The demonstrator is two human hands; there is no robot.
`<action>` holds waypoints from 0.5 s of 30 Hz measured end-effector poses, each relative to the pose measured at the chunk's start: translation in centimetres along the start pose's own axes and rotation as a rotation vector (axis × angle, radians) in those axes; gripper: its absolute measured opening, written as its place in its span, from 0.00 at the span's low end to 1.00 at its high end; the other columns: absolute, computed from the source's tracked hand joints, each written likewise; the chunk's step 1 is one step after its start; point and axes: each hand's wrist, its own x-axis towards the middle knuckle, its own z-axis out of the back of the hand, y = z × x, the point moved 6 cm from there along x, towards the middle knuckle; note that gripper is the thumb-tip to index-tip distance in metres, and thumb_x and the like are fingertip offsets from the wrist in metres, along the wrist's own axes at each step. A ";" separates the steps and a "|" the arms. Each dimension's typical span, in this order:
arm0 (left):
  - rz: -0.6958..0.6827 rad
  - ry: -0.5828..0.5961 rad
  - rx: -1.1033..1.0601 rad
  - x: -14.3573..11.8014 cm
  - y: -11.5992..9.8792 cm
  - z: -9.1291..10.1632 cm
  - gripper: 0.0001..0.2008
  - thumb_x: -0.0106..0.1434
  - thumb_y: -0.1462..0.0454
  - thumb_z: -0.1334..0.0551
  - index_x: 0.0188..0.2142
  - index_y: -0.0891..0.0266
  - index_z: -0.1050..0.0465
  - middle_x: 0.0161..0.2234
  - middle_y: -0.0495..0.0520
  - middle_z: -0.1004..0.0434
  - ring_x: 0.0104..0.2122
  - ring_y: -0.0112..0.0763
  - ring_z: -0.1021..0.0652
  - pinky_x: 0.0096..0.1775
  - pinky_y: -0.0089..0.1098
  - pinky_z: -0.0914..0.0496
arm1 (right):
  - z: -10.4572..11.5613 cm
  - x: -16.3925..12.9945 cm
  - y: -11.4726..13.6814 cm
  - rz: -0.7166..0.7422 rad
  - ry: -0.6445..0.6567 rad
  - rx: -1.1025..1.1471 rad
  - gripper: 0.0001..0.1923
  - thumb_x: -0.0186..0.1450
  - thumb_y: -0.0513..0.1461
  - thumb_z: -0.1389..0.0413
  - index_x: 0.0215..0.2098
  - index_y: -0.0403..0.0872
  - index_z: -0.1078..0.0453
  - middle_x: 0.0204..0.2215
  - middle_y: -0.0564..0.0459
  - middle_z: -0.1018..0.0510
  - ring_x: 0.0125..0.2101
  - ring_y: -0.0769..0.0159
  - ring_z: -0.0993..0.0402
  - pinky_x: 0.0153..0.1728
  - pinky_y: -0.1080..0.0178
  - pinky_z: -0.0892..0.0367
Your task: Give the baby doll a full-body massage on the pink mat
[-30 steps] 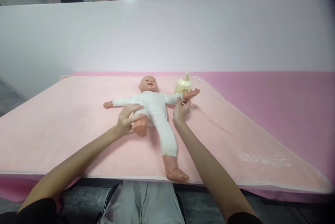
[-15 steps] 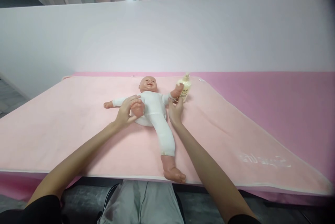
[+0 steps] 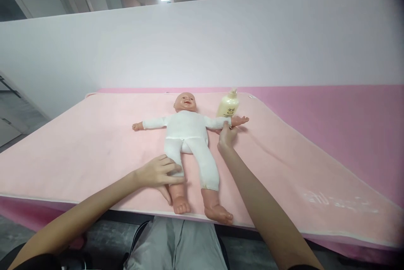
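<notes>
Since a moment ago we have laid the doll's (image 3: 187, 135) bent leg out straight, and our left hand (image 3: 159, 173) now wraps its shin, pinning it flat on the blanket (image 3: 94, 143). Our right hand (image 3: 226, 136) pinches the doll's wrist, keeping that arm outstretched. Just beyond that wrist stands a lotion bottle (image 3: 227, 105), within easy reach on the counter (image 3: 347, 118).

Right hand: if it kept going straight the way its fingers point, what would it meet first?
The right hand already grips the doll's wrist. Its fingers point away from the person, so just past that arm it would probably meet the lotion bottle first, though depth is hard to judge.
</notes>
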 end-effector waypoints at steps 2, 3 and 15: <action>0.075 -0.002 -0.136 0.0 0.6 -0.2 0.34 0.52 0.36 0.42 0.47 0.58 0.28 0.35 0.58 0.23 0.31 0.33 0.29 0.34 0.34 0.35 | 0.0 0.0 -0.1 -0.016 0.002 -0.012 0.32 0.60 0.42 0.48 0.63 0.45 0.45 0.58 0.40 0.33 0.52 0.56 0.28 0.37 0.58 0.23; 0.132 -0.030 -0.230 0.0 1.0 -0.2 0.36 0.53 0.35 0.45 0.47 0.59 0.27 0.35 0.59 0.24 0.31 0.34 0.29 0.34 0.34 0.34 | 0.0 0.1 -0.1 -0.021 0.002 -0.022 0.33 0.60 0.42 0.47 0.63 0.45 0.45 0.58 0.40 0.33 0.52 0.56 0.27 0.38 0.57 0.23; 1.672 -0.948 -1.072 -7.2 14.3 -7.2 0.11 0.64 0.59 0.41 0.43 0.63 0.29 0.42 0.58 0.24 0.43 0.31 0.23 0.47 0.31 0.29 | 0.0 -1.5 -1.5 -0.312 0.109 0.144 0.13 0.63 0.36 0.51 0.45 0.43 0.35 0.42 0.47 0.24 0.39 0.68 0.22 0.46 0.62 0.26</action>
